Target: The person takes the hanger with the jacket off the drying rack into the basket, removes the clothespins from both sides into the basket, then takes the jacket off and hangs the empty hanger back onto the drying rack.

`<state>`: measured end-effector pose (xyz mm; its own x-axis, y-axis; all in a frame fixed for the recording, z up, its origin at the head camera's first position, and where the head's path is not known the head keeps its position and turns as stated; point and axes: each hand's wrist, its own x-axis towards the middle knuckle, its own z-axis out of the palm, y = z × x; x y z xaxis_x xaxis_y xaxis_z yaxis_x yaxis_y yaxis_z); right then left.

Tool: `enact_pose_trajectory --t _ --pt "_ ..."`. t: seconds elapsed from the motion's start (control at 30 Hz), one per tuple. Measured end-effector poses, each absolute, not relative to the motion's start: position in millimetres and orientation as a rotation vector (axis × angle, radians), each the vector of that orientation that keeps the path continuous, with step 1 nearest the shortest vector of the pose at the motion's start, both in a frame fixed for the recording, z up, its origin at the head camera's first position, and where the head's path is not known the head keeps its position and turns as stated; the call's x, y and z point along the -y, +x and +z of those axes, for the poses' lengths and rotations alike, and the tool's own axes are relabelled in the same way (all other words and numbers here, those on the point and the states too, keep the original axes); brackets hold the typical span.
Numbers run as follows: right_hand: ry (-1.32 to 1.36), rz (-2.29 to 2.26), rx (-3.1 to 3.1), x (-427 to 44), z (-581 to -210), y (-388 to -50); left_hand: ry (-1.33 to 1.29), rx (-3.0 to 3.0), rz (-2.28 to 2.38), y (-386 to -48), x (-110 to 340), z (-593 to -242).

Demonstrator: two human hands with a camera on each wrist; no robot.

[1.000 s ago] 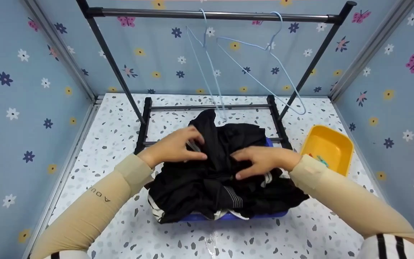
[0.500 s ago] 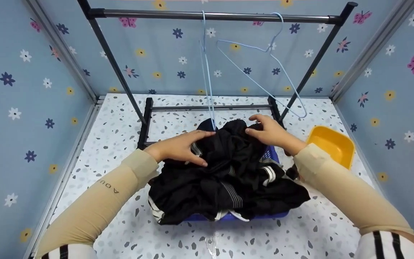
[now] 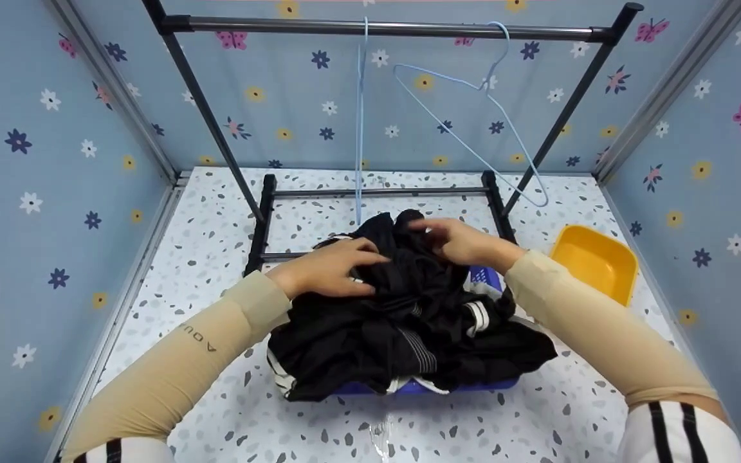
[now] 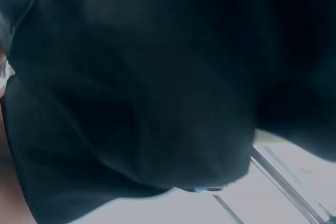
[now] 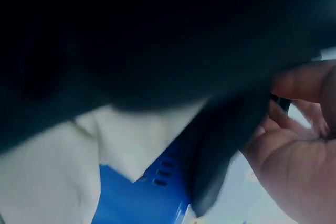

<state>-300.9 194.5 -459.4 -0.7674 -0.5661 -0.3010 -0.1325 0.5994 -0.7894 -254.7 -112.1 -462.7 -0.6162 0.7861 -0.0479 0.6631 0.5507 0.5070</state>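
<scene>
A heap of black clothes (image 3: 351, 341) with white stripes lies over a blue basket (image 3: 431, 388). My left hand (image 3: 329, 267) rests on the heap's left side, thumb apart from the fingers, black cloth between them. At the back of the heap, my right hand (image 3: 460, 241) holds a black garment (image 3: 409, 263) with curled, slightly blurred fingers. Up close in the right wrist view, the right thumb and fingers (image 5: 299, 85) meet a fold of dark cloth, with white fabric (image 5: 131, 140) beneath. Dark cloth (image 4: 157, 93) fills most of the left wrist view and hides nearly all the left hand.
Two light-blue wire hangers hang from the rack's bar (image 3: 319, 26): one edge-on (image 3: 360, 128), one turned wide (image 3: 448, 128). The rack's base (image 3: 377, 191) stands behind the basket. A yellow bin (image 3: 592, 263) sits right on the speckled floor (image 3: 460, 424). Patterned walls enclose the space.
My right hand has gone back and up, then moved left across the heap, shifting black cloth. The left hand has stayed near its place. The left hanger has swung round and left, off the clothes.
</scene>
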Motion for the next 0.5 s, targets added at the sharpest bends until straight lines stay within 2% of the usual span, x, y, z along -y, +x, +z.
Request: enact_pose_trajectory --t 0.13,0.3,0.5 --pt "-0.842 -0.798 -2.331 -188 -455 -289 1.224 -2.404 0.639 -249 121 -459" --pt "-1.057 -0.574 -2.245 -193 -445 -275 1.088 -2.238 0.565 -239 135 -450" --pt "-1.039 -0.326 -2.064 -213 -434 -266 1.077 -2.201 0.4 -225 142 -446"
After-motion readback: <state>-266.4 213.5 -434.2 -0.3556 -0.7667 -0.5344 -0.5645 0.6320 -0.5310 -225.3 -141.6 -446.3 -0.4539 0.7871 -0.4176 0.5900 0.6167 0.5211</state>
